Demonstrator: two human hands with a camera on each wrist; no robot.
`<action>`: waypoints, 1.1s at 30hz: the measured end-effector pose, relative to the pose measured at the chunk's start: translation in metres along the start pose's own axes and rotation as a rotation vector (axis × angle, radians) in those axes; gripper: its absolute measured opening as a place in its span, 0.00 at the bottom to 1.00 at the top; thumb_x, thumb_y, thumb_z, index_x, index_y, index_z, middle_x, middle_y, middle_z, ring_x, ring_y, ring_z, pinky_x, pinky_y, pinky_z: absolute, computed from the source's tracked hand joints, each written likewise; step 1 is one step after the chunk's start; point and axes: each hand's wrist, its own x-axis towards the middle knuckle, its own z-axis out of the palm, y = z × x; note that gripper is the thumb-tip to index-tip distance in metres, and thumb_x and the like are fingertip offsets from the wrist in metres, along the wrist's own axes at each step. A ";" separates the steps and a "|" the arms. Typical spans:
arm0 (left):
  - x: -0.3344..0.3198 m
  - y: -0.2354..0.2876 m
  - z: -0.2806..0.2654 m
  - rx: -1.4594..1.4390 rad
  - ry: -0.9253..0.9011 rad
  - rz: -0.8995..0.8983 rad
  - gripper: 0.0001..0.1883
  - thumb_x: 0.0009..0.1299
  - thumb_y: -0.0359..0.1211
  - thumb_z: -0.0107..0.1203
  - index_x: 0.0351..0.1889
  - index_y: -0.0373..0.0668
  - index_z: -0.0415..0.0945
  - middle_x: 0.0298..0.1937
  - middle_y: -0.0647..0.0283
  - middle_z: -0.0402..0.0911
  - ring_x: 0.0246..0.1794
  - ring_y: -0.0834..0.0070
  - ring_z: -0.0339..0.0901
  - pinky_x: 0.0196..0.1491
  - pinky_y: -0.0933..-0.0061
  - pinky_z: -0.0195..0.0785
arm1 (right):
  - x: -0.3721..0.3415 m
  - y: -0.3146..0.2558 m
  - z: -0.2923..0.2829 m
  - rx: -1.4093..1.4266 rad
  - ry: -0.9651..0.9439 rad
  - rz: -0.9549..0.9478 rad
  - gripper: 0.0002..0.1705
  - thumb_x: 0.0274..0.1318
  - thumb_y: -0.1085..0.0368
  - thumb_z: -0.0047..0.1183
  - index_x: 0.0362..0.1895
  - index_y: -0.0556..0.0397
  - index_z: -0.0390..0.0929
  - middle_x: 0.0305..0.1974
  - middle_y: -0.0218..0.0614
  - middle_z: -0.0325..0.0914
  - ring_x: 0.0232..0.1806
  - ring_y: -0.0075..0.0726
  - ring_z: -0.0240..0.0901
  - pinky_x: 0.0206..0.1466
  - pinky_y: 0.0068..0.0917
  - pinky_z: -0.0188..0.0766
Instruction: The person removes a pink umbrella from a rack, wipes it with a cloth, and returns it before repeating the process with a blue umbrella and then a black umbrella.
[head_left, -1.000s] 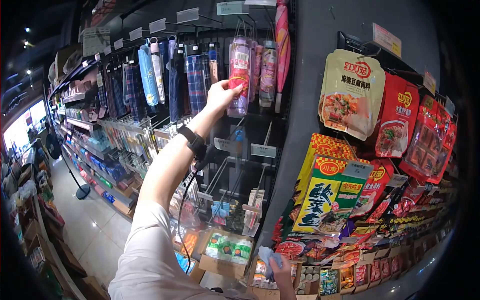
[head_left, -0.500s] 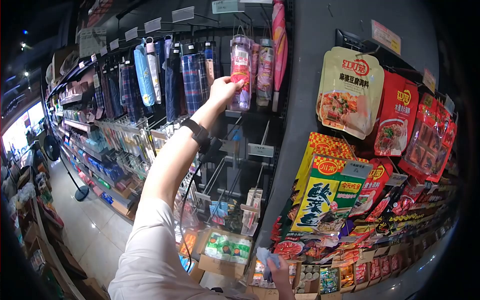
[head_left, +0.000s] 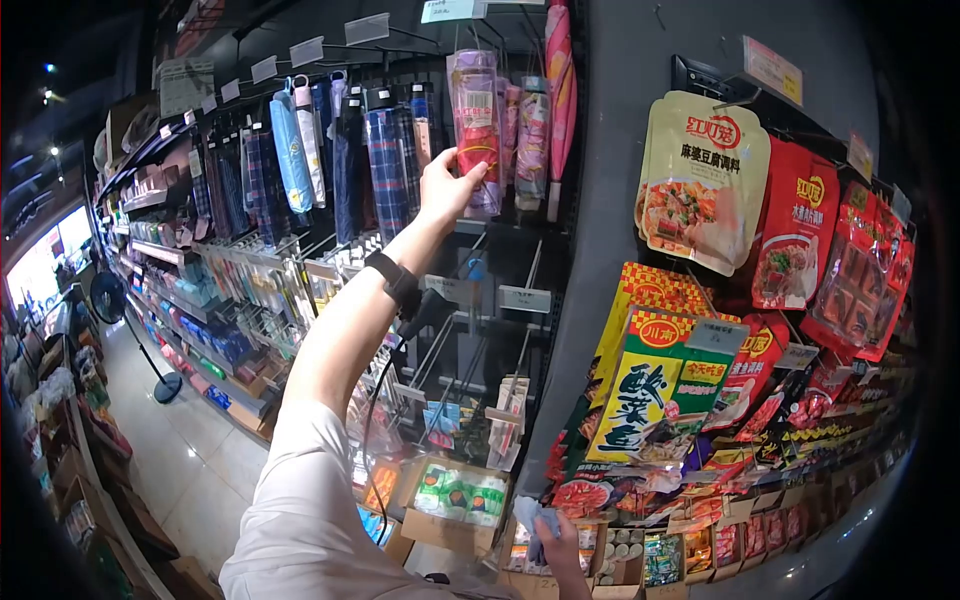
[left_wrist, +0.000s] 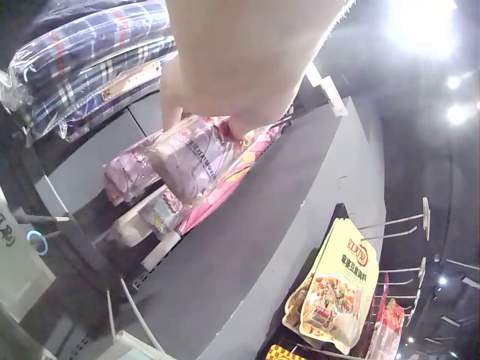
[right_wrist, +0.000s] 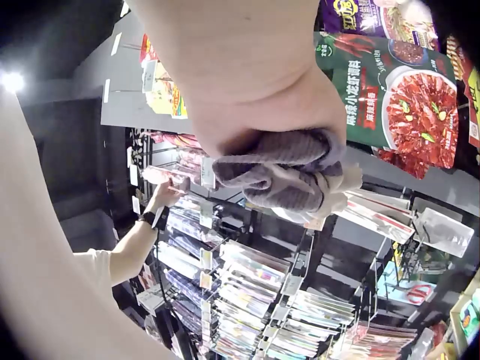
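My left hand [head_left: 447, 190] pinches the lower part of a folded umbrella [head_left: 475, 100], purple and red in a clear plastic sleeve with a barcode label. It stands upright among other umbrellas at the rack's right end. The left wrist view shows the sleeve's bottom end [left_wrist: 195, 165] below the hand, whose fingertips are partly hidden. Low in the head view, my right hand [head_left: 562, 550] holds a bunched grey cloth [head_left: 534, 515]. In the right wrist view this cloth [right_wrist: 281, 172] shows ribbed dark grey folds and a paler part, tucked under the fingers.
Blue and plaid umbrellas [head_left: 385, 160] hang to the left, and a long pink umbrella [head_left: 561, 100] to the right. Bare hooks with price tags [head_left: 525, 298] jut out below. Seasoning packets [head_left: 700, 185] hang on the right wall above cardboard boxes [head_left: 450, 530]. A floor fan [head_left: 108, 298] stands in the aisle.
The purple and red umbrella has risen a little and shifted slightly left, with my left hand still gripping it. My right hand and the cloth stay almost where they were.
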 end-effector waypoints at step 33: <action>0.000 -0.018 0.005 -0.079 0.003 -0.068 0.18 0.61 0.32 0.65 0.48 0.35 0.79 0.38 0.61 0.85 0.36 0.81 0.80 0.42 0.78 0.71 | -0.011 0.025 0.012 -0.066 0.014 0.046 0.16 0.57 0.63 0.58 0.45 0.61 0.76 0.35 0.32 0.80 0.35 0.22 0.74 0.39 0.22 0.70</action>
